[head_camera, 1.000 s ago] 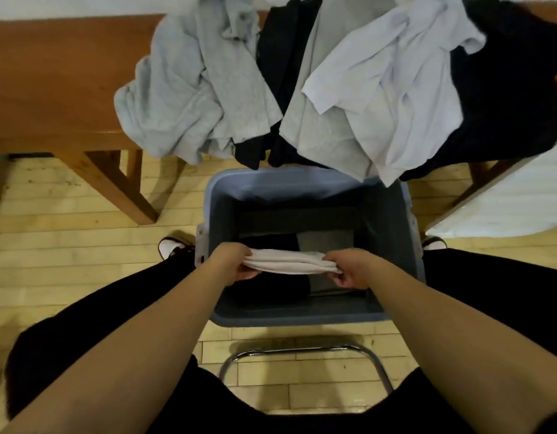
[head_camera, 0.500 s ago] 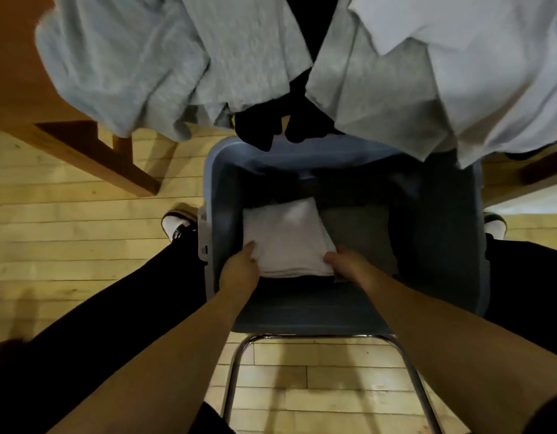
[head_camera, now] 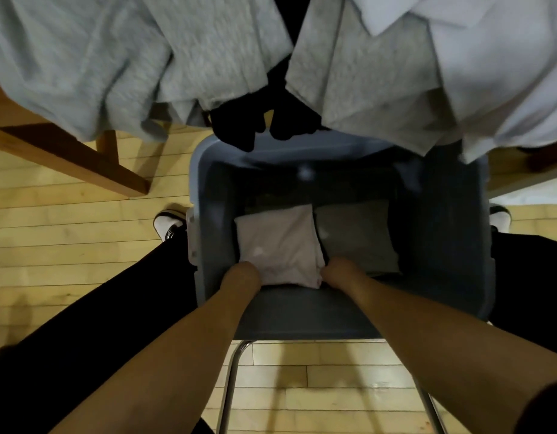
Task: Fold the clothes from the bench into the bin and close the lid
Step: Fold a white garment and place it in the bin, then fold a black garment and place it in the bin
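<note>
Several unfolded clothes point(head_camera: 208, 51) overhang the bench point(head_camera: 67, 158); bin point(head_camera: 452, 261) below holds the folded white garment point(head_camera: 280, 245). Left hand point(head_camera: 242, 272) and right hand point(head_camera: 341, 270) hold its near edge, fingers hidden; lay flat, release evenly.

Two hands, left hand point(head_camera: 244, 272) and right hand point(head_camera: 338, 270), reach into the blue bin point(head_camera: 302, 317), touching a folded white cloth point(head_camera: 278, 245).

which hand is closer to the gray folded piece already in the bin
Right. The right hand is at the white folded cloth's near right corner, just beside the gray piece. The left hand is at the cloth's near left corner, farther away.
</note>
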Motion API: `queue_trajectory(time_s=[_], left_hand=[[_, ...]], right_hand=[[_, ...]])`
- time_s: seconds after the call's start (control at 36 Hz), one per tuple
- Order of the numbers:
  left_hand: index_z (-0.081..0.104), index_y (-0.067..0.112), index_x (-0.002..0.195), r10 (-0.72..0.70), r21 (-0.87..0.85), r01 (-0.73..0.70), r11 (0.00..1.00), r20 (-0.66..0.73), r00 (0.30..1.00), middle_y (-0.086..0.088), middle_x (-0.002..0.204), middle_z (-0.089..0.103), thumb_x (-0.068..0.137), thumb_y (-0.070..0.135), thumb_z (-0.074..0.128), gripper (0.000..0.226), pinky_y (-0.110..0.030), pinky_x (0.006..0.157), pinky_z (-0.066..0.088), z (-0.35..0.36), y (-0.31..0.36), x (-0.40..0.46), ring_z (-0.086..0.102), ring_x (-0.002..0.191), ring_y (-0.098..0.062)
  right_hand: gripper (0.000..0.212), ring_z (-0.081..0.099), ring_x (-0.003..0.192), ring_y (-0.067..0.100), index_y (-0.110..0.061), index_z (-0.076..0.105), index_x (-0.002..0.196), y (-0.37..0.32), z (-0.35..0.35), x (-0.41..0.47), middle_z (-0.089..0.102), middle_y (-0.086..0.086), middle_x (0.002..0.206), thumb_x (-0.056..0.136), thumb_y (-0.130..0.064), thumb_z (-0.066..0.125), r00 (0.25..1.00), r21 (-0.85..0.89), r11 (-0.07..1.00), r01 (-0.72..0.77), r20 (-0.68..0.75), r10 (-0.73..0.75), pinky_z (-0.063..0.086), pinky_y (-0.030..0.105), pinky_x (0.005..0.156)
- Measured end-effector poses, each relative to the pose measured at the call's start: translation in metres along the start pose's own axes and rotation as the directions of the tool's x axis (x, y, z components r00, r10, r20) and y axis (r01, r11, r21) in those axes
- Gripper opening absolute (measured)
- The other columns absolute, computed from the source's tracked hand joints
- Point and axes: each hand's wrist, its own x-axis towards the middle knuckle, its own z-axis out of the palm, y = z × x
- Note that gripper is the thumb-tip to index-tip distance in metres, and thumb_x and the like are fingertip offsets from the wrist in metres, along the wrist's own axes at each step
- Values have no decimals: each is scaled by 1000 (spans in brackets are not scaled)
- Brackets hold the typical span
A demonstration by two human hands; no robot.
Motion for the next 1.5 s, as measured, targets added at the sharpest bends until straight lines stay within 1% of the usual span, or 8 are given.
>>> queue_trajectory(time_s=[0.11, 0.28, 0.42, 0.61, 0.81, 0.89, 1.19, 1.5], left_hand=[[45, 0, 142, 60, -143, -62, 988, -19, 998, -18, 145, 47, 106, 21, 38, 42, -32, 105, 38, -11, 16, -30, 48, 131, -30], [57, 1, 120, 233, -577, -259, 775, -120, 965, -12, 96, 63, 101, 16, 43, 28, -34, 62, 57, -18, 45, -82, 62, 71, -25], [59, 11, 108, 401, -517, -507, 690, -311, 862, -13, 102, 66, 101, 20, 44, 19, -35, 66, 57, -32, 76, -147, 66, 81, -30], [64, 16, 102, 731, 153, -814, 561, -554, 399, -7, 98, 68, 97, 21, 48, 17, -39, 72, 50, -60, 140, -256, 62, 86, -27], [65, 10, 103, 834, 632, -740, 228, -520, -187, -6, 101, 63, 93, 14, 50, 18, -41, 83, 44, -86, 219, -340, 56, 96, -25], [66, 11, 106, 844, 767, -610, 198, -450, -292, -4, 105, 64, 91, 16, 51, 22, -38, 84, 44, -93, 250, -349, 57, 100, -24], [47, 16, 127, 862, 835, -318, 449, -499, -94, -4, 124, 49, 95, 45, 51, 43, -37, 83, 40, -129, 312, -341, 47, 114, -24], [54, 14, 104, 843, 762, -439, 476, -537, -17, -4, 105, 52, 99, 22, 46, 12, -33, 67, 32, -148, 309, -347, 51, 100, -23]], right_hand=[[45, 54, 122, 30, -6, 58, 131, -3, -16, -21, 53, 17, 140, 101, -36, 45, 999, -81, 996, 47, 7, -47, 38, 26, 86], [38, 59, 98, 25, -4, 62, 123, 4, -52, -71, 60, 16, 119, 103, -30, 44, 982, -119, 978, 170, -62, -178, 41, 24, 67], [40, 57, 110, 28, -9, 53, 136, 13, -93, -125, 58, 15, 132, 101, -26, 46, 950, -198, 950, 240, -153, -272, 47, 31, 87], [19, 63, 82, 14, -23, 67, 97, 52, -181, -229, 68, -3, 89, 95, -35, 53, 817, -283, 891, 355, -370, -443, 52, 32, 75], [15, 60, 95, 15, -18, 67, 106, 100, -277, -289, 64, -2, 101, 96, -20, 55, 316, -315, 836, 450, -819, -478, 46, 31, 79], [32, 53, 117, 22, -13, 62, 124, 114, -305, -282, 58, 5, 125, 92, -19, 61, 217, -376, 856, 355, -857, -467, 46, 36, 97], [69, 40, 134, 32, -20, 35, 150, 113, -360, -261, 42, 8, 148, 94, -55, 55, 336, -77, 929, 362, -919, -207, 39, 46, 106], [52, 59, 109, 25, -20, 51, 129, 113, -373, -259, 62, 1, 116, 90, -53, 60, 399, 123, 832, 542, -908, -125, 49, 48, 95]])
